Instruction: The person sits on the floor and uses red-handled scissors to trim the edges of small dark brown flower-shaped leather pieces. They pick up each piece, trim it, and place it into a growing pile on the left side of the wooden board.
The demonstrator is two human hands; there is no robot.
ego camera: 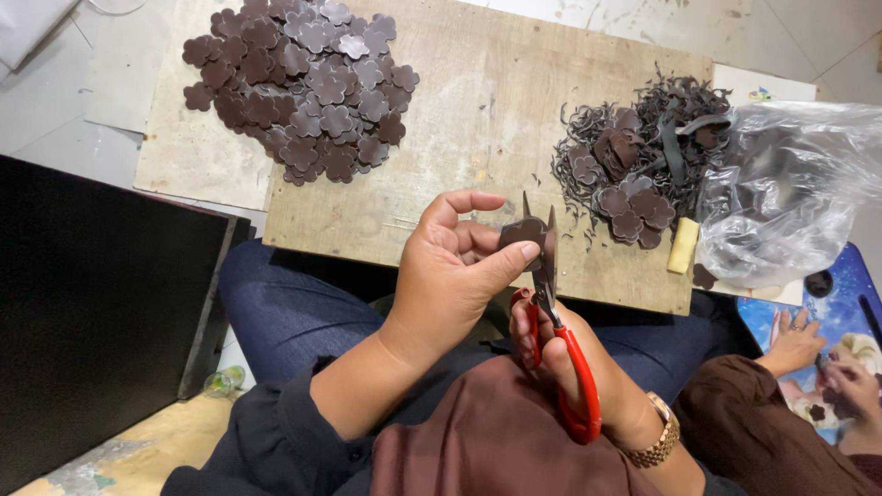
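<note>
Brown leather piece (522, 231): flower-shaped, pinched between thumb and fingers of left hand (450, 276), raised over lap, just in front of board edge.
Left hand: clamped on the piece, thumb pressed flat on its face, fingers curled behind.
Right hand (588, 367): closed through red loops of scissors (556, 321), gold-coloured watch at wrist.
Scissors: red plastic handles, grey metal blades parted upward around the piece's edge.
Step in hand: by the look, trimming the petal outline, blades mid-bite at the rim.
Next move calls for: probably a small turn of the piece between the fingers to bring an uncut lobe into the blades, thumb kept back from the edges.
Wooden board (478, 119): pale, scuffed, scratched, lying across the knees.
Right heap (634, 197): rough flower blanks mixed with curly thin offcuts (588, 138), dull matte.
Pale block (683, 245): small, cream, waxy-looking, beside that heap.
Plastic bag (790, 193): clear, crinkled, glossy, dark pieces inside.
Far left pile (303, 87): neat scalloped flowers, smooth, overlapping, well apart from the hands.
Lower right: another person's hands (827, 363) over a blue printed surface.
</note>
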